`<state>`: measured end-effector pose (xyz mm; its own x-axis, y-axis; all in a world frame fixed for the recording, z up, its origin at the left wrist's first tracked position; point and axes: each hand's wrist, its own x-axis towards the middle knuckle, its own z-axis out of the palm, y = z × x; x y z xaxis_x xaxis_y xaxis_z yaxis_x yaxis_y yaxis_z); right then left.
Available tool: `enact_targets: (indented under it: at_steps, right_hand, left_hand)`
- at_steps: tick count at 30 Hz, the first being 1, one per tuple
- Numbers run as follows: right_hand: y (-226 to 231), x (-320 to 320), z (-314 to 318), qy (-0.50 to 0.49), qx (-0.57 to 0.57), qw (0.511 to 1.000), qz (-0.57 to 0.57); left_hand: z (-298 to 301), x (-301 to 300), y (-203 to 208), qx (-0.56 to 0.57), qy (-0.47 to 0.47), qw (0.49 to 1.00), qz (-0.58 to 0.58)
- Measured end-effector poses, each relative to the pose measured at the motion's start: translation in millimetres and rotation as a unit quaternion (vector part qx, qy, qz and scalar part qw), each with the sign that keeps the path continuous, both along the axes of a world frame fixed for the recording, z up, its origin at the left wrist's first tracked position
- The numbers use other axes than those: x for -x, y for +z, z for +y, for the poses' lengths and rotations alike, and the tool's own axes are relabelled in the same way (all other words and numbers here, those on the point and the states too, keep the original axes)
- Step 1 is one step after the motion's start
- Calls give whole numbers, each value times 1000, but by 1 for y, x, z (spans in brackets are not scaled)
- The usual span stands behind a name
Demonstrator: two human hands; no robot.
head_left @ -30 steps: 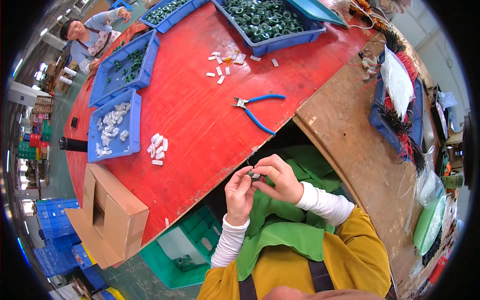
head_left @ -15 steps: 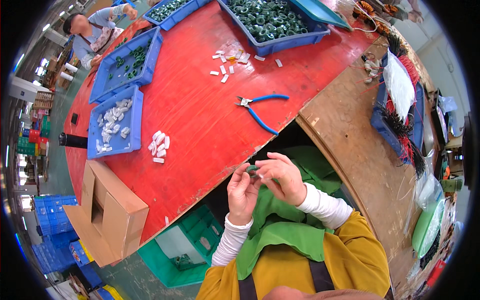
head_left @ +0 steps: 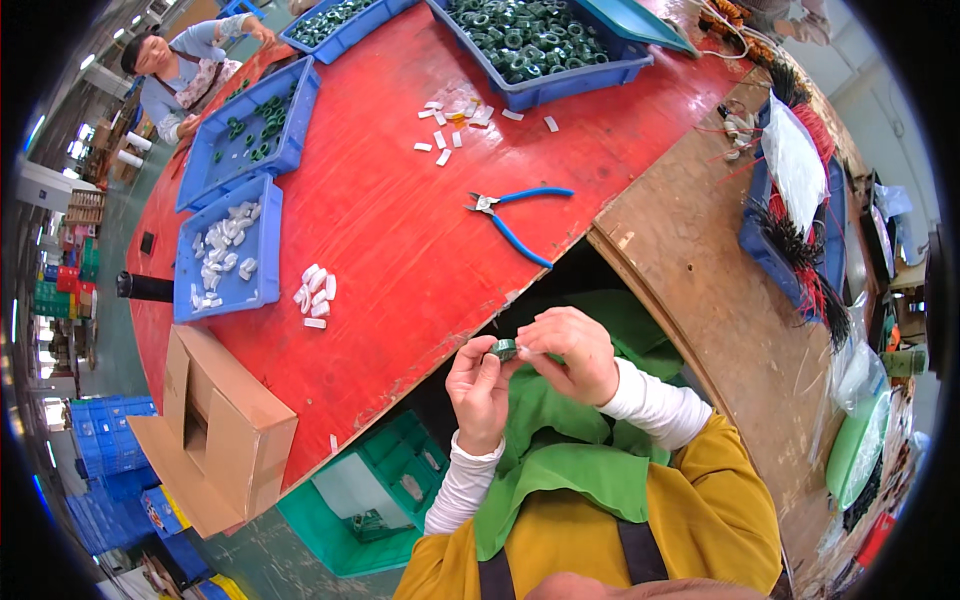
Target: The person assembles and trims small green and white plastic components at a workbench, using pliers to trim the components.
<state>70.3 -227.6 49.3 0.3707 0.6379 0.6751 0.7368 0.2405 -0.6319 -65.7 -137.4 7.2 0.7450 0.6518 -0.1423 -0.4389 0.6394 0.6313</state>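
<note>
A small dark green ring (head_left: 504, 349) is pinched between the fingertips of my left hand (head_left: 480, 393), above my lap at the table's edge. My right hand (head_left: 574, 352) is closed close to the ring's right side, thumb and forefinger pressed together. Something small and pale shows at its fingertips, too small to name. Beyond my hands, diagonal cutters (head_left: 519, 218) with blue handles lie spread on the red table (head_left: 400, 240). Several white pieces (head_left: 317, 291) form a small pile to the left, and flat white strips (head_left: 443, 140) lie scattered farther back.
Blue bins of green rings (head_left: 540, 92) stand at the back, and a blue tray (head_left: 228, 300) of white pieces stands left. An open cardboard box (head_left: 268, 440) and a green crate (head_left: 335, 560) are near left. A wooden bench (head_left: 700, 275) runs right. Another person (head_left: 180, 75) works far left.
The ring has turned in my left fingertips and shows more plainly. My right fingers have closed together and drawn slightly right of it. The view has shifted slightly.
</note>
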Motion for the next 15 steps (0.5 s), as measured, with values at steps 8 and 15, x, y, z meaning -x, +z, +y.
enact_targets:
  at_steps: [8,15]
  right_hand:
    - [-2,-17,9,12,-21,997,-69]
    - [-8,-18,11,23,-12,998,-51]
  left_hand:
    - [1,5,6,-91,-25,995,32]
    - [8,4,16,-116,-85,989,37]
